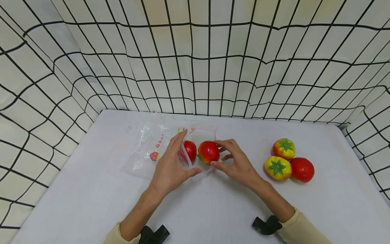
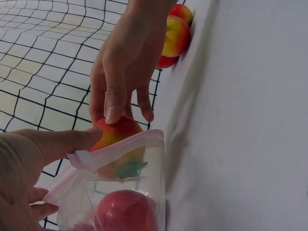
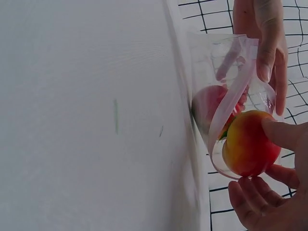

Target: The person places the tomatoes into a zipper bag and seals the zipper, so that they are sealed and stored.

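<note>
A clear zip bag (image 1: 183, 159) with a pink-edged mouth lies toward the middle of the table, its mouth facing right. My left hand (image 1: 170, 166) holds the bag at its mouth, thumb apart from the other fingers. One red tomato (image 2: 127, 211) is inside the bag, seen through the plastic. My right hand (image 1: 236, 162) grips a second tomato (image 3: 251, 144), red and yellow with a green leaf, between thumb and fingers. That tomato sits at the bag's mouth, partly behind the pink rim in the left wrist view, its leaf end toward the bag.
On the right of the table a group of 3 tomatoes touch: a red one (image 1: 302, 169), a yellow one (image 1: 278, 168) and a red-yellow one (image 1: 284, 149). Clear plastic with strawberry prints (image 1: 154, 156) spreads left of the hands. Black netting (image 1: 210, 81) surrounds the white table (image 1: 213, 217).
</note>
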The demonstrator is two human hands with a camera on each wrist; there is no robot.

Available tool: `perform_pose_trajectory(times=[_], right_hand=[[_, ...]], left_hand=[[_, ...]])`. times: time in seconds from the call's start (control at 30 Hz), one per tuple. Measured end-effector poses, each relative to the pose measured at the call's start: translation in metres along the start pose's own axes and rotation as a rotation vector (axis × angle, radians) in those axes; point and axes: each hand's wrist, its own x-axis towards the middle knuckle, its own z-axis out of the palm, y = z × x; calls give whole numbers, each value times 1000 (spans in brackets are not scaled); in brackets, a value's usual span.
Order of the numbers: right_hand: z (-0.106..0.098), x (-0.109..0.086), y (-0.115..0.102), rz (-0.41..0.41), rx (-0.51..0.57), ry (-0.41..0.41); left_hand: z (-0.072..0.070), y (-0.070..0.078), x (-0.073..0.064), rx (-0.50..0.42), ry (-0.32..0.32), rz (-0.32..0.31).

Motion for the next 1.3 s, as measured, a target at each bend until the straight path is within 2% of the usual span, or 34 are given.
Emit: perform_pose_trajectory(times=[0.27, 0.77, 1.3], right_hand=[[5, 2, -1, 6, -36, -2], [17, 5, -1, -33, -93, 33], [26, 8, -11, -4, -134, 95]], left_hand=[[1, 0, -1, 12, 2, 1], [4, 1, -1, 28, 28, 21], [3, 0, -1, 27, 32, 14]])
